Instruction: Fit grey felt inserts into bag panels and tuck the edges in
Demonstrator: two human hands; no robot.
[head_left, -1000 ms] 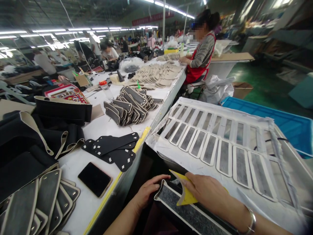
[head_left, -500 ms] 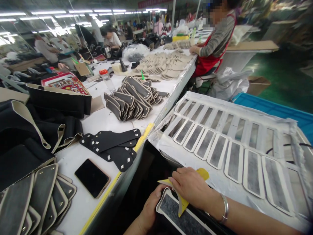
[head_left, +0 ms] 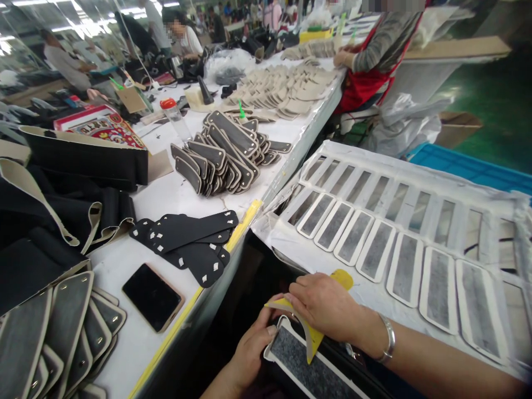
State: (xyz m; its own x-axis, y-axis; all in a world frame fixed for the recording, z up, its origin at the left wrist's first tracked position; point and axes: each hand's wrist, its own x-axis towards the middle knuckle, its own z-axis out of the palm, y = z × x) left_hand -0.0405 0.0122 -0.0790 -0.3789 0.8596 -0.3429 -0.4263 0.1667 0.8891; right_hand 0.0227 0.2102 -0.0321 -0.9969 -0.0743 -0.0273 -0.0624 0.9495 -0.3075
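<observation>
My right hand is closed on a bent yellow sheet, whose lower edge hangs over a grey panel with a pale border. Gripping the near-left end of that panel is my left hand, its thumb on the pale rim and its fingertips close to the yellow sheet's pointed corner. Black material lies under and beside the panel, in shadow. To the right, a white-covered frame carries a row of similar grey panels with pale borders.
On the white table at left lie a phone, black strips with white marks, and stacks of grey pieces with studs. A clear bottle with a red cap stands behind. A co-worker in a red apron sits farther back.
The whole view has tilted downward a little. My left thumb has shifted onto the panel's end. The yellow sheet remains in my right hand, nearly in the same place.
</observation>
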